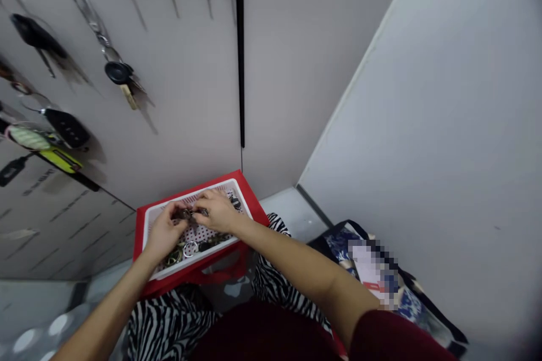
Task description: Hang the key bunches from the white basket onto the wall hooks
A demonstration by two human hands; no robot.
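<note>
A white perforated tray (152, 215) rests inside a red box lid (252, 196) on my lap. It holds several keys and metal key rings (189, 248). My left hand (163, 231) and my right hand (218, 210) meet over the tray's middle, fingers pinched together on a small dark bunch of keys (189, 214). Both hands are closed on it.
The grey wall panel at left carries hanging keys, a car key fob (68, 127), a round black tag (118, 73) and a yellow tag (61, 159). A patterned bag (381, 271) lies at my right against the wall. Zebra-striped fabric (169, 321) covers my lap.
</note>
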